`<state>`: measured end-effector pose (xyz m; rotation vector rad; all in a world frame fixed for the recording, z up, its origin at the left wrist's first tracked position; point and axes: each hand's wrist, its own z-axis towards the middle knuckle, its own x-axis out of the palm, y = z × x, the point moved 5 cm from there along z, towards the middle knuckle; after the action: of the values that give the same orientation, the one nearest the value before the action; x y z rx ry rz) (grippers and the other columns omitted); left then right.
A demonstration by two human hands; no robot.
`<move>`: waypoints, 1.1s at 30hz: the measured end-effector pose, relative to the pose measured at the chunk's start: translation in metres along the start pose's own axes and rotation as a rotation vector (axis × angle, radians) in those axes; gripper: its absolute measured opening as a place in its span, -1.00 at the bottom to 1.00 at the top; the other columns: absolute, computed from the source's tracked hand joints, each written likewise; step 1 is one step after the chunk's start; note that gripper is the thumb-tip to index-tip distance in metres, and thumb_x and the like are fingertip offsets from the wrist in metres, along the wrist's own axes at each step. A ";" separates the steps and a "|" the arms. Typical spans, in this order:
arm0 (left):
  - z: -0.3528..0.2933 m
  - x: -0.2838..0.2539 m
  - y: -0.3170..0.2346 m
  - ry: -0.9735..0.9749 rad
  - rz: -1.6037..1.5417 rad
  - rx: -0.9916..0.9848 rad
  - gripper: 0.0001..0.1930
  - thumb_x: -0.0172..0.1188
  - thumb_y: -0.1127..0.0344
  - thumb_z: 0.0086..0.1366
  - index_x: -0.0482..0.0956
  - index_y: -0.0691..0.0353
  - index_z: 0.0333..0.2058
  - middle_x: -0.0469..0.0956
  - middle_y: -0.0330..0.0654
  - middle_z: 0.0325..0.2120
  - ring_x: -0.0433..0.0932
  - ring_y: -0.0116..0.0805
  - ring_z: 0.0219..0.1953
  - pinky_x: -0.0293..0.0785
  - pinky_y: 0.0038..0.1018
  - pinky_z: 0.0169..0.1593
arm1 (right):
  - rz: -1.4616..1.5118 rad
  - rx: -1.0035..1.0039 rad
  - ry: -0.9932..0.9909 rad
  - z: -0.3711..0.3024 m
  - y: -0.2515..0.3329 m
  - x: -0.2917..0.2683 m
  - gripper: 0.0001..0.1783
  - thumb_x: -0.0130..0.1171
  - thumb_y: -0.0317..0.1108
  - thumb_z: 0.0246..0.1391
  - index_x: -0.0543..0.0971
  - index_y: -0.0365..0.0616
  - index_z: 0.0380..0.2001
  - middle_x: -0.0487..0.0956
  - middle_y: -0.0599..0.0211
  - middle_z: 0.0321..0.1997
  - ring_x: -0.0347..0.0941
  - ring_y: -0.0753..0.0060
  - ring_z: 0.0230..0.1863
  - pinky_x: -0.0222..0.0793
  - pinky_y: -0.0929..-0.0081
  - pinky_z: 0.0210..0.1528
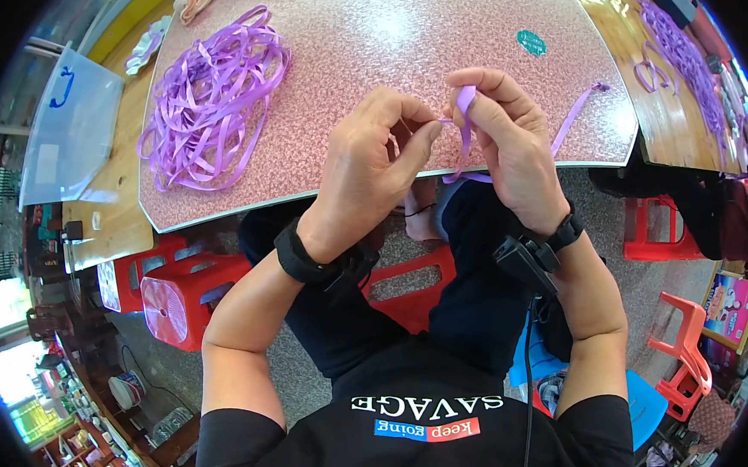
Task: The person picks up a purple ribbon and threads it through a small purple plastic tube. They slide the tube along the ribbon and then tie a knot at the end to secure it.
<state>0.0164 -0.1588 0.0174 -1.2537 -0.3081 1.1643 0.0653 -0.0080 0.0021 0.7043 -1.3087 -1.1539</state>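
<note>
A purple ribbon (464,141) is stretched between my two hands above the near edge of the pink speckled table (341,69). My left hand (378,144) pinches its narrow end between thumb and index finger. Thumb and fingers of my right hand (510,135) close on the same ribbon, which loops over the index finger and hangs down past the table edge. Another stretch of ribbon (575,117) lies on the table right of my right hand, ending in a small knot. Left of my hands rests a big loose heap of purple ribbon (215,104).
A green oval sticker (531,43) is on the tabletop. More purple ribbon (684,60) lies on a wooden table at the far right. A translucent plastic bin (70,134) stands at the left. Red stools (177,298) sit beside the table, and a blue stool (644,408) is behind my right arm.
</note>
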 end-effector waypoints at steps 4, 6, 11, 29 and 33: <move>0.005 -0.011 -0.013 -0.047 0.136 0.200 -0.91 0.26 0.51 0.22 0.54 0.28 -0.30 0.51 -0.16 -0.41 0.55 -0.36 -0.47 0.44 -0.49 -0.44 | -0.175 -0.002 0.111 0.000 0.006 0.004 -0.77 0.13 -0.41 0.26 0.60 -0.20 -0.05 0.57 0.42 -0.22 0.48 0.64 -0.14 0.41 0.67 -0.06; 0.008 -0.011 -0.015 -0.045 0.156 0.256 -0.91 0.25 0.53 0.22 0.54 0.29 -0.31 0.51 -0.15 -0.41 0.56 -0.34 -0.46 0.45 -0.47 -0.43 | -0.311 -0.109 0.178 0.002 0.010 0.006 -0.75 0.20 -0.41 0.22 0.61 -0.20 -0.05 0.61 0.42 -0.19 0.50 0.62 -0.11 0.42 0.64 0.01; 0.006 -0.013 -0.018 -0.051 0.195 0.326 -0.87 0.24 0.57 0.20 0.55 0.28 -0.28 0.53 -0.11 -0.38 0.59 -0.23 -0.40 0.51 -0.42 -0.36 | -0.250 0.077 0.122 0.001 0.006 0.003 -0.73 0.24 -0.42 0.19 0.61 -0.23 -0.05 0.63 0.33 -0.12 0.53 0.58 -0.09 0.44 0.61 0.02; 0.004 0.006 0.011 0.022 -0.327 -0.125 -0.79 0.22 0.41 0.33 0.45 0.32 -0.12 0.58 -0.20 -0.31 0.59 -0.52 -0.34 0.51 -0.61 -0.28 | -0.885 -0.310 0.020 -0.002 0.013 0.007 -0.85 0.22 -0.47 0.15 0.58 -0.32 -0.24 0.61 0.30 -0.35 0.52 0.56 -0.31 0.45 0.58 -0.26; 0.004 0.008 0.009 0.086 -0.255 -0.192 -0.81 0.16 0.42 0.37 0.43 0.30 -0.09 0.56 -0.22 -0.29 0.57 -0.56 -0.39 0.47 -0.64 -0.36 | -0.905 -0.173 0.061 -0.002 0.012 0.006 -0.84 0.20 -0.45 0.19 0.56 -0.32 -0.21 0.59 0.32 -0.33 0.50 0.57 -0.29 0.42 0.60 -0.24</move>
<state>0.0124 -0.1512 0.0079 -1.3830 -0.5096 0.8753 0.0694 -0.0101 0.0154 1.2463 -0.8080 -1.9111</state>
